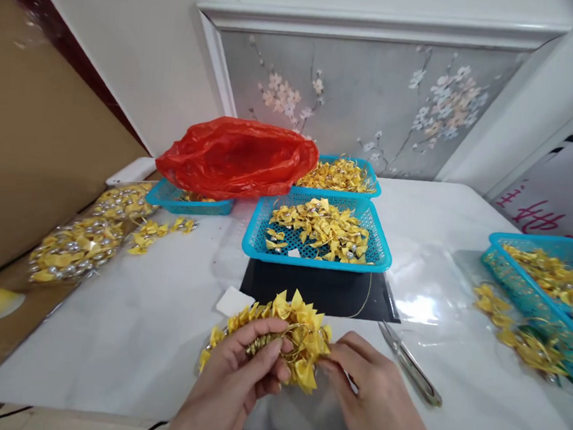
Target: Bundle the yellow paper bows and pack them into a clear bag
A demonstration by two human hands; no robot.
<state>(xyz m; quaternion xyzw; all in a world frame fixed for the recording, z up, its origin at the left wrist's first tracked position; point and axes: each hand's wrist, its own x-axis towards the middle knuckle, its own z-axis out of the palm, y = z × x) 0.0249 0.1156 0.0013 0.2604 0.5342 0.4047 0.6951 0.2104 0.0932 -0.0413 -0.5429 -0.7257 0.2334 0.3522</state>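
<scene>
A garland of yellow ribbon flowers (pixel 308 337) lies in a curved bunch near the table's front edge. My left hand (pixel 240 375) closes round its gathered gold cord, thumb against the fingers. On the bunch's right side, my right hand (pixel 369 383) pinches a yellow petal or the cord beside it; its fingertips partly hide which. A pair of thread snips (pixel 411 366) rests on the table right of my right hand. Behind the garland, a blue basket (pixel 250 242) holds many yellow flowers (pixel 326 225) and stands partly over a black mat (pixel 310 291).
A red plastic bag (pixel 236 160) covers part of a left blue basket (pixel 207 208). Another blue basket (pixel 376 189) stands at the back, and one (pixel 523 266) at the right. Bagged pearl flowers (pixel 75 250) lie left, near a cardboard box (pixel 40 100). A white card (pixel 233 301) sits behind the garland.
</scene>
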